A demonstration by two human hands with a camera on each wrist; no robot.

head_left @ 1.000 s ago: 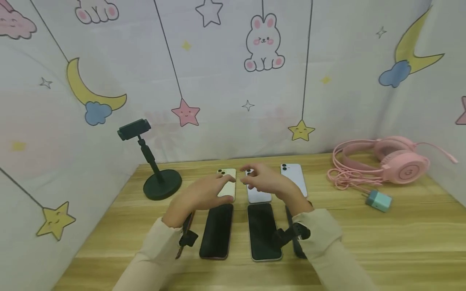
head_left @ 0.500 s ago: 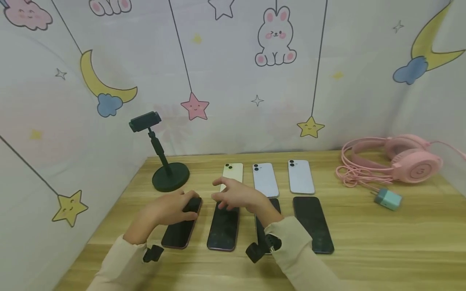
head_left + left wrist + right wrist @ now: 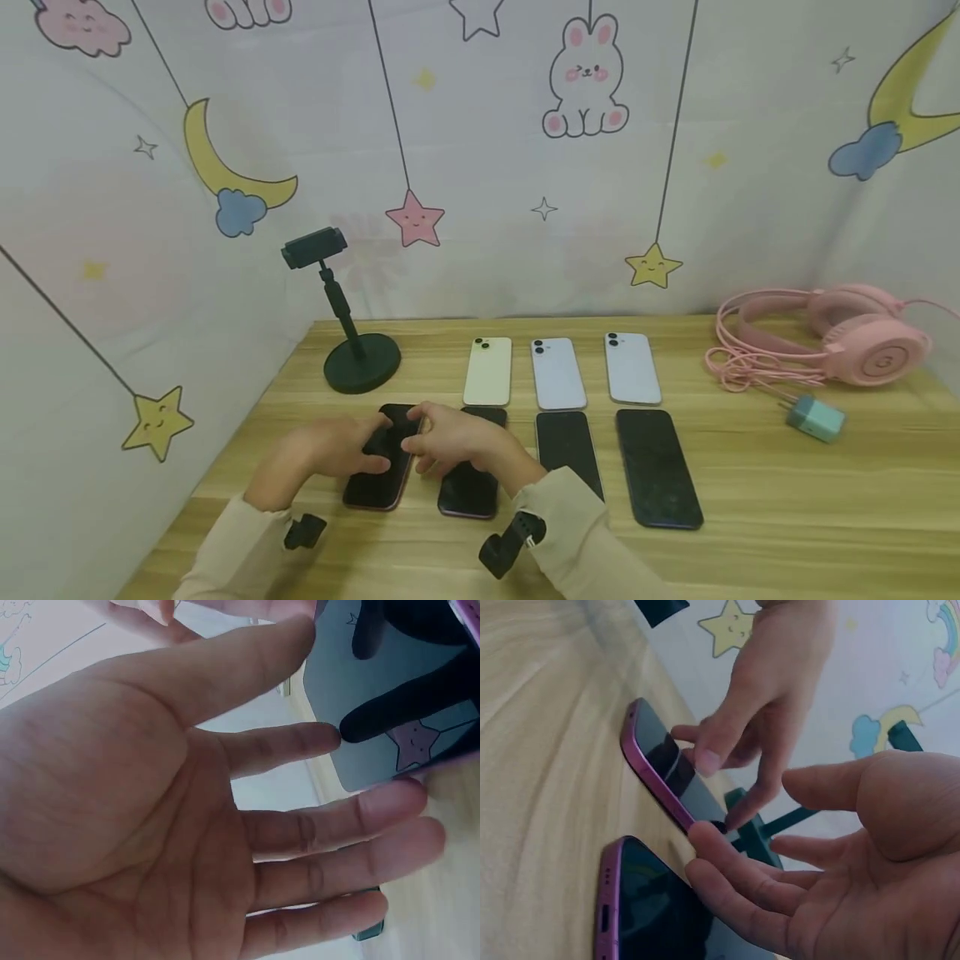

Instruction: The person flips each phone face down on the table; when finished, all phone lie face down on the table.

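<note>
My left hand (image 3: 333, 450) is over the leftmost dark-screened phone (image 3: 375, 493), which lies face up with a pink-purple edge. In the left wrist view, the index fingertip (image 3: 326, 738) meets its own reflection on the glossy screen; the other fingers are extended and spread. My right hand (image 3: 461, 437) hovers with loosely bent fingers between that phone and a second dark phone (image 3: 468, 496), partly covering both. Seen from the right wrist, its palm (image 3: 870, 847) is turned sideways and holds nothing; whether its fingertips touch the leftmost phone, I cannot tell.
Two more dark phones (image 3: 570, 454) (image 3: 660, 467) lie to the right. Behind are a cream phone (image 3: 487, 372) and two pale lilac phones (image 3: 558, 375) (image 3: 633, 370), backs up. A dark green phone stand (image 3: 362, 362), pink headphones (image 3: 870, 337) and a teal charger (image 3: 817, 418) stand around.
Both hands came down and left from the rear row to the leftmost dark phone. The right hand followed the left, passing over the second phone. The head view shifted slightly.
</note>
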